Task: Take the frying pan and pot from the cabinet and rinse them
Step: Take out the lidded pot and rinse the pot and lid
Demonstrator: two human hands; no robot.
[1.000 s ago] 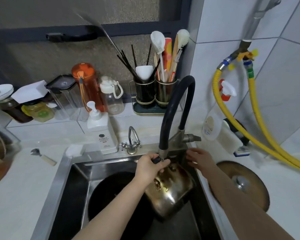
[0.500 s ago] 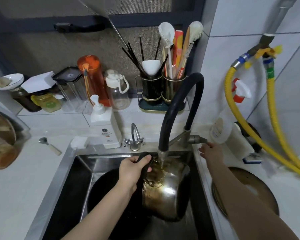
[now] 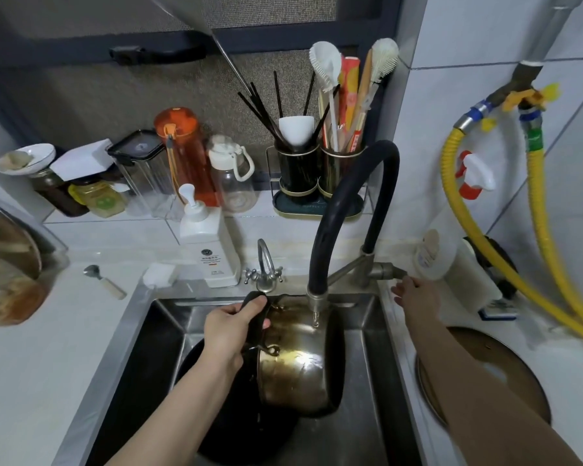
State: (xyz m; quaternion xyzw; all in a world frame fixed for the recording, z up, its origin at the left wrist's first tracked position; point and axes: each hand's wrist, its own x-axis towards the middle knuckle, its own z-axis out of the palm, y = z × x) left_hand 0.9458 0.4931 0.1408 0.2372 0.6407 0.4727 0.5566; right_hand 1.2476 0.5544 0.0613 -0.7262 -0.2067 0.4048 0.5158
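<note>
A brass-coloured pot (image 3: 297,364) hangs tilted on its side over the steel sink (image 3: 367,381), its wall under the spout of the black hose faucet (image 3: 320,237). My left hand (image 3: 231,331) grips the pot's black handle. Below it in the sink lies the black frying pan (image 3: 236,422), partly hidden by my arm and the pot. My right hand (image 3: 416,297) reaches to the metal faucet lever (image 3: 386,271), fingers touching its end. A few drops fall from the spout.
A brown pot lid (image 3: 505,371) lies on the counter right of the sink. Yellow hoses (image 3: 539,230) run along the right wall. Soap dispenser (image 3: 209,243), small tap (image 3: 265,267), bottles and utensil holders (image 3: 317,169) stand behind the sink. A spoon (image 3: 105,280) lies left.
My right hand moved from the pot's rim up and right to the faucet lever. My left hand turned the pot more onto its side, still under the spout.
</note>
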